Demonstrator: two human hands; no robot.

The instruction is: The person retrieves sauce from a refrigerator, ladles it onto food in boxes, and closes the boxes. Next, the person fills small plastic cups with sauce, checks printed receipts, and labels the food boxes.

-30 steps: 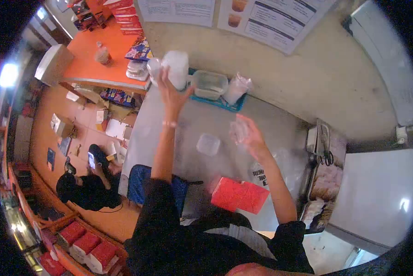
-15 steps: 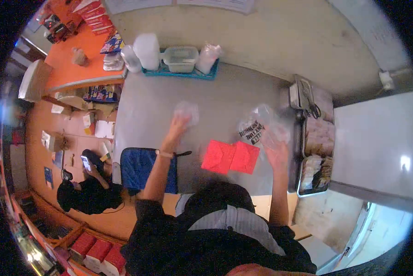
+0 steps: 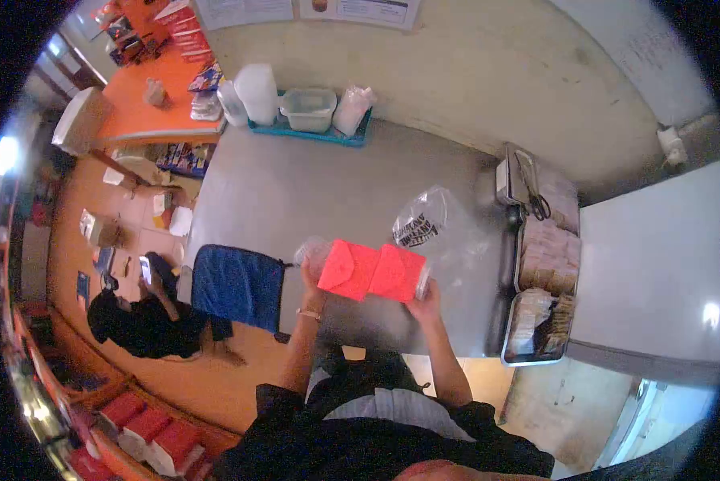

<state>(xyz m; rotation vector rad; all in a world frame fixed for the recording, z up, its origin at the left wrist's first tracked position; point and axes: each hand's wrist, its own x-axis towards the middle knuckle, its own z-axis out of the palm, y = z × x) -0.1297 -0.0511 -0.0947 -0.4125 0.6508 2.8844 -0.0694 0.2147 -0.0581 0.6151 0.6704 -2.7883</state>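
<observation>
Two bright red folded packets (image 3: 349,269) lie side by side near the front of the metal table, between my hands. At their left edge, my left hand (image 3: 313,284) is closed round a clear plastic container (image 3: 312,251). My right hand (image 3: 426,303) grips another clear container (image 3: 422,283) against the right packet (image 3: 398,272). Whether the packets rest on the table or are slightly lifted I cannot tell. Just beyond them lies a clear plastic bag (image 3: 432,220) with black print.
A blue cloth pouch (image 3: 238,284) is at the table's left. A teal tray (image 3: 308,135) with tubs stands by the wall. Trays of wrapped items (image 3: 546,256) and scissors (image 3: 539,204) line the right edge. A person (image 3: 147,321) with a phone is at the lower left.
Both my hands came together at the packets' sides, each with a clear container. Earlier they were apart, my left hand reaching to the tubs, then returning; my right hand was beside the printed bag.
</observation>
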